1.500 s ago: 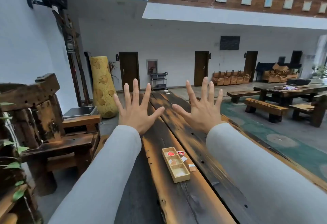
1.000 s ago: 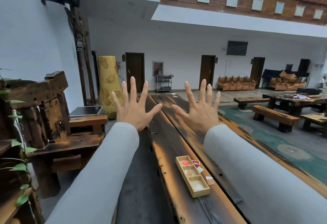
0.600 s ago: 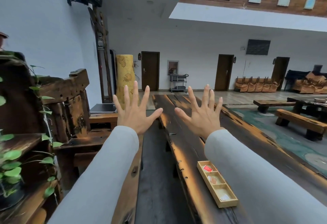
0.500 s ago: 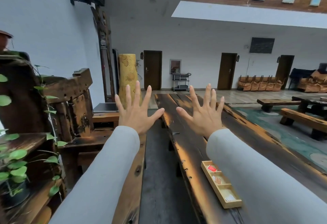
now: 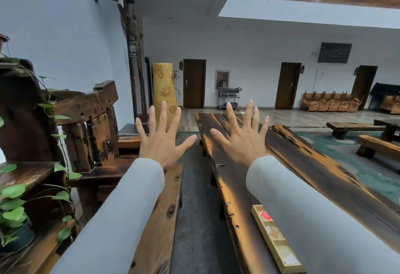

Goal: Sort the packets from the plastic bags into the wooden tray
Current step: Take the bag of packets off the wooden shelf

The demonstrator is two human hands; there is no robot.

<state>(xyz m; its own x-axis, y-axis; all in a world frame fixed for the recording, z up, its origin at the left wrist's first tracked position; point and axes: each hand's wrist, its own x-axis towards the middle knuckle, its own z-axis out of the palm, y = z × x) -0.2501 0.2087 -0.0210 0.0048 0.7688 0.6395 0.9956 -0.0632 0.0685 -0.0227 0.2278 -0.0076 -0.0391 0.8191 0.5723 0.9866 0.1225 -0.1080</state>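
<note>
A long wooden tray (image 5: pixel 263 225) with several compartments lies on the dark plank table (image 5: pixel 233 187), low at the right and partly hidden under my right sleeve. A red packet (image 5: pixel 265 216) sits in its far compartment, an orange one (image 5: pixel 273 232) in the middle and a pale one (image 5: pixel 290 259) at the near end. My left hand (image 5: pixel 161 141) and my right hand (image 5: pixel 243 139) are held up in front of me, backs toward me, fingers spread wide, holding nothing, well above and beyond the tray. No plastic bags are in view.
A heavy wooden chair (image 5: pixel 91 130) and a leafy potted plant (image 5: pixel 13 204) stand at the left. A wooden bench (image 5: pixel 161 219) runs beside the table, a grey floor strip between them. A yellow column (image 5: pixel 164 98), low benches (image 5: pixel 355 127) and doors stand farther off.
The view has swung left, so the tray has slid toward the lower right and under my right sleeve. Both hands stay raised and spread as before.
</note>
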